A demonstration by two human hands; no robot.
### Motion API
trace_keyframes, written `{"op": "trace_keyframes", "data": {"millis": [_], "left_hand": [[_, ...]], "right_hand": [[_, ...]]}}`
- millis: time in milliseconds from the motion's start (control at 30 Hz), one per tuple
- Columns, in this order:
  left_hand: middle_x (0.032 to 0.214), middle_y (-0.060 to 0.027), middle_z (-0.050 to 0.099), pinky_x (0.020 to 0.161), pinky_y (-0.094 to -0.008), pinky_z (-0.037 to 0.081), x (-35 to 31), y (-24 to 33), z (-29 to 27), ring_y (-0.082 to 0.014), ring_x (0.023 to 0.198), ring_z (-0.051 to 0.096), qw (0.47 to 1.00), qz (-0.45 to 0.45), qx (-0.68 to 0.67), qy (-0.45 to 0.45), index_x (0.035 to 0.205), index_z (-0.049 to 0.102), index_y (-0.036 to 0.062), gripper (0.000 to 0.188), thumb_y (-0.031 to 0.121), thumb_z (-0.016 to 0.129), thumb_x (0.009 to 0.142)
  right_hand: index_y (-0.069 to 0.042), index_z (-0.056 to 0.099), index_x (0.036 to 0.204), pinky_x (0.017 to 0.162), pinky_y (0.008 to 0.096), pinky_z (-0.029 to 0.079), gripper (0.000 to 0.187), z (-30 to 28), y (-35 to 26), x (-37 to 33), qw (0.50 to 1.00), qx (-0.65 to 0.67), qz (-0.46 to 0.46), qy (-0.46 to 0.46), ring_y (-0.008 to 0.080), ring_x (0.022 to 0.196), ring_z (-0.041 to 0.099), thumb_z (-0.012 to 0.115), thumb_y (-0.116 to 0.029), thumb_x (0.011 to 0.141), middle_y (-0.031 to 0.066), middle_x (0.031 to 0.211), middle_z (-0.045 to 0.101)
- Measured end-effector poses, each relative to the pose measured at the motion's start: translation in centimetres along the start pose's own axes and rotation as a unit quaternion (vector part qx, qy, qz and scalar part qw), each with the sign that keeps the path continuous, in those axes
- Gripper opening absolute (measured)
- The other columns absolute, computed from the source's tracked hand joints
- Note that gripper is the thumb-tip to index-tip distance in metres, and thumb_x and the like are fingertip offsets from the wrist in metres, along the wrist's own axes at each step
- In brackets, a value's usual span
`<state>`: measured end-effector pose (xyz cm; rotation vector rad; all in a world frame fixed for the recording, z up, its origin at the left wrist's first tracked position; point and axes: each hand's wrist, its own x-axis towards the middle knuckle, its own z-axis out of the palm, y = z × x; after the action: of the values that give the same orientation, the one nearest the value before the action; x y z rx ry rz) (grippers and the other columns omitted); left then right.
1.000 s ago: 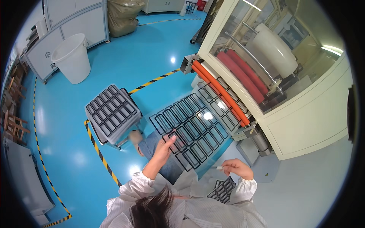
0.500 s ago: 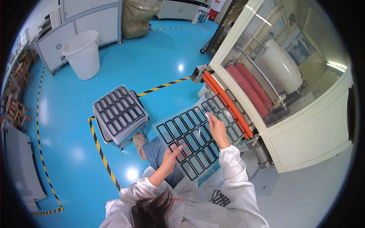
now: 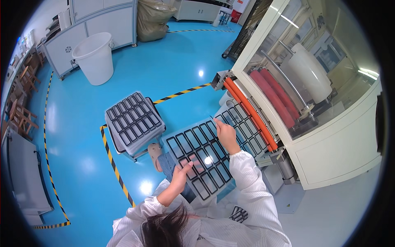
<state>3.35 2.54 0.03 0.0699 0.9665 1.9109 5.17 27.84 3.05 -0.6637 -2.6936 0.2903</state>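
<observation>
A clear sheet (image 3: 196, 138) printed with rows of black rounded rectangular frames lies tilted in front of me. My left hand (image 3: 180, 177) grips its near left edge, thumb on top and fingers showing through underneath. My right hand (image 3: 227, 136) is closed in a pinch over the sheet's far right part; a small thin tip pokes out at the fingertips, too small to name. Beyond that hand, more framed sheet (image 3: 250, 132) runs up to the orange rollers (image 3: 252, 113) of a cream machine.
On a low stand at the left rests a stack of similar framed sheets (image 3: 133, 117). Farther back are a white bin (image 3: 94, 61) and a large tan bag (image 3: 153, 22). The cream machine (image 3: 329, 160) with its window fills the right side. Striped tape (image 3: 110, 164) marks the blue floor.
My right hand has moved left and slightly toward me across the sheet. My left hand keeps its grip, shifted slightly left. The whole view has shifted a little.
</observation>
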Motion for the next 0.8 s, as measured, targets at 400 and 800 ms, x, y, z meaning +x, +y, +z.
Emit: {"op": "trace_keyframes", "data": {"millis": [400, 800], "left_hand": [[0.110, -0.0137, 0.062, 0.084, -0.0382, 0.052, -1.6, 1.3, -1.7, -0.0277, 0.091, 0.065, 1.000, -0.018, 0.020, 0.005, 0.129, 0.046, -0.0003, 0.042, 0.017, 0.051, 0.091], [0.107, -0.0165, 0.063, 0.081, -0.0377, 0.053, -1.0, 2.7, -3.4, -0.0285, 0.088, 0.066, 0.999, -0.001, 0.029, 0.017, 0.129, 0.044, -0.0036, 0.047, 0.016, 0.053, 0.088]], "right_hand": [[-0.014, 0.062, 0.109, 0.052, 0.0409, 0.047, 0.027, -2.9, 0.2, -5.5, 0.976, -0.165, -0.074, -0.121, 0.0303, 0.059, 0.060, 0.053, -0.010, 0.084, 0.0113, 0.060, 0.059], [-0.004, 0.069, 0.093, 0.060, 0.0336, 0.048, 0.017, -16.6, 2.7, -20.2, 0.922, 0.079, 0.249, -0.286, 0.0232, 0.064, 0.062, 0.057, -0.011, 0.083, 0.0115, 0.072, 0.066]]}}
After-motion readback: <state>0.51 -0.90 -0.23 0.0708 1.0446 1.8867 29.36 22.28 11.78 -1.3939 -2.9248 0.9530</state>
